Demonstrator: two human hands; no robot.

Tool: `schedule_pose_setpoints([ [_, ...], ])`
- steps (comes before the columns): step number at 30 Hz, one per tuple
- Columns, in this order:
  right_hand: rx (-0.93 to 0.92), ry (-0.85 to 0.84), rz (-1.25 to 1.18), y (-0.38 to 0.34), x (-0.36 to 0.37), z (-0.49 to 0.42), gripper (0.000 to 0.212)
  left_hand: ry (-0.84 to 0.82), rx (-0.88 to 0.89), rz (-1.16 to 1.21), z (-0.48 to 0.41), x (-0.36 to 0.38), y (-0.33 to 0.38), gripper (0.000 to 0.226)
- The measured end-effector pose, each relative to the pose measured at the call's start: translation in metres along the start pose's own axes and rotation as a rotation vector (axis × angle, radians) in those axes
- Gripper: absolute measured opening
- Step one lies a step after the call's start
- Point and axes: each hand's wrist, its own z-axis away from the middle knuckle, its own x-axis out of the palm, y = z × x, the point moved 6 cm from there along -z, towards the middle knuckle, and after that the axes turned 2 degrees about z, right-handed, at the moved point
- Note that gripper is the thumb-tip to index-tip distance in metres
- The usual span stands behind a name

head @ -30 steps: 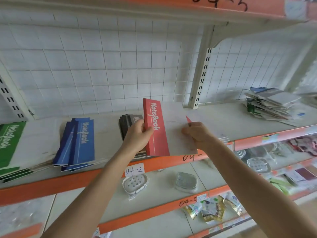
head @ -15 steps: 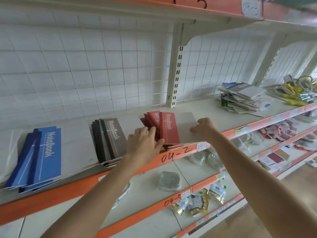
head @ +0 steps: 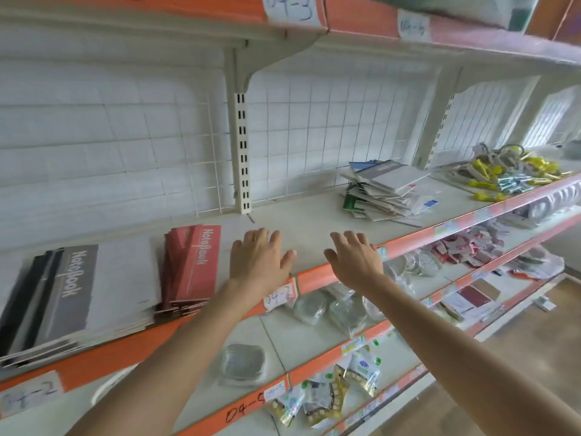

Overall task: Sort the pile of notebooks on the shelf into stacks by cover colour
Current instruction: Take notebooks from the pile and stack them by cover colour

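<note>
A stack of red notebooks (head: 193, 265) lies on the white shelf (head: 311, 221), left of centre. Left of it lies a stack of grey and black notebooks (head: 66, 297). An unsorted pile of mixed notebooks (head: 385, 191) sits further right near the back grid. My left hand (head: 259, 259) hovers just right of the red stack, fingers spread, holding nothing. My right hand (head: 355, 258) is over the shelf's front edge, also spread and holding nothing.
Orange shelf edges (head: 405, 243) carry paper labels. Yellow and blue packaged items (head: 506, 173) lie at the far right of the same shelf. Lower shelves hold clear plastic dishes (head: 243, 361) and small packets (head: 327, 394). A wire grid backs the shelf.
Both hands have let go of the red notebook, which now lies on the red stack. The hands have drawn off to the right, and the view has swung right.
</note>
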Motion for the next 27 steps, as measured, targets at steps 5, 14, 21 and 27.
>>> schedule_pose_setpoints([
  [5,0.019,0.009,0.050,0.089,-0.011,-0.020,0.045,0.005,0.055,0.003,-0.041,0.016,0.081,0.045],
  [14,0.094,0.013,0.046,0.189,-0.018,-0.058,0.045,-0.010,0.113,-0.013,-0.117,0.038,0.165,0.046],
  [21,0.167,-0.025,0.027,0.243,0.008,-0.091,0.045,-0.036,0.167,-0.012,-0.178,0.070,0.204,0.045],
  [27,0.199,-0.013,0.046,0.291,0.011,-0.140,0.044,-0.017,0.177,0.013,-0.247,0.088,0.230,0.045],
])
